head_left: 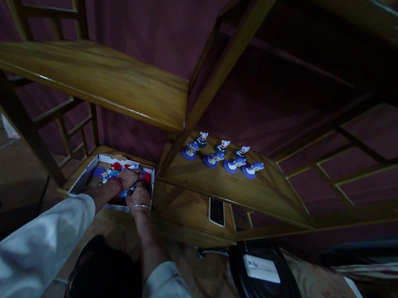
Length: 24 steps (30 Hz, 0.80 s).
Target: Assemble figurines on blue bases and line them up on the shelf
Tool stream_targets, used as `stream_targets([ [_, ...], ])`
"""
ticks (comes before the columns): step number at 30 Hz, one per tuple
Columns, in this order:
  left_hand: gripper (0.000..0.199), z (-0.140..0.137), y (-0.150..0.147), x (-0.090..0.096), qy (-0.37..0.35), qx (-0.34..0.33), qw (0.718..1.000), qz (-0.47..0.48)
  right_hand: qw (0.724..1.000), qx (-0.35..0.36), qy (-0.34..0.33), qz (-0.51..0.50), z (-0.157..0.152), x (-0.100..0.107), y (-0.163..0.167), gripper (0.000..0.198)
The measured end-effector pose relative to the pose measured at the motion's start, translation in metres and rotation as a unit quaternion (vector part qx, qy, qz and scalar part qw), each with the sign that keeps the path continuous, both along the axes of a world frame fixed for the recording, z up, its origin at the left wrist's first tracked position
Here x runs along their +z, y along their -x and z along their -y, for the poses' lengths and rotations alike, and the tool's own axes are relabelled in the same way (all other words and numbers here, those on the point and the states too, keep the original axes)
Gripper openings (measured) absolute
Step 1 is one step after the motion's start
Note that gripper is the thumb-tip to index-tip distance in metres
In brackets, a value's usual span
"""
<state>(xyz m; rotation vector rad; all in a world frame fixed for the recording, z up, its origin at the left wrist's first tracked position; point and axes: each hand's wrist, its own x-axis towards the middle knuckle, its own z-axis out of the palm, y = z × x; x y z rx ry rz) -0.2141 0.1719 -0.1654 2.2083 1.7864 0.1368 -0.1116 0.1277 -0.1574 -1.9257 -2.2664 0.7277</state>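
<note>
Both hands reach down into a shallow white box (81,182) on the low shelf at the left. In it lie several small figurines (115,167) in a jumble, coloured blue, white, red and purple. My left hand (127,178), a red bead bracelet at its wrist, is curled over the pile, fingertips near a purple round base. My right hand (139,195), wearing a silver bangle, is bent close beside it at the box's right end. Fingers look closed on both, but what they hold is too dim to name.
Two rows of figurines (234,164) on purple and dark bases stand on the shelf (197,179) to the right. A phone (216,212) lies on the board below. A wooden upright (222,71) divides the rack. A black stool (269,297) bears a white item (261,268).
</note>
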Motion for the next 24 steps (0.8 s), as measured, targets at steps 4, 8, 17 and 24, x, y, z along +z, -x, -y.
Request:
stream_targets([
  [4, 0.028, 0.002, 0.001, -0.001, 0.005, -0.035, 0.999, -0.026, 1.000, 0.008, -0.020, -0.009, 0.001, 0.001, 0.000, 0.031],
  [8, 0.029, 0.002, 0.001, -0.002, 0.002, -0.038, 0.998, -0.047, 0.999, -0.004, -0.035, -0.014, 0.001, -0.001, 0.000, 0.028],
  [17, 0.032, 0.010, 0.003, 0.000, -0.008, -0.018, 0.997, -0.070, 1.000, -0.017, -0.017, -0.005, -0.003, -0.004, 0.002, 0.027],
  [24, 0.033, 0.017, 0.006, 0.004, -0.009, 0.005, 0.997, -0.074, 1.000, 0.002, -0.007, 0.006, -0.003, -0.005, 0.003, 0.029],
])
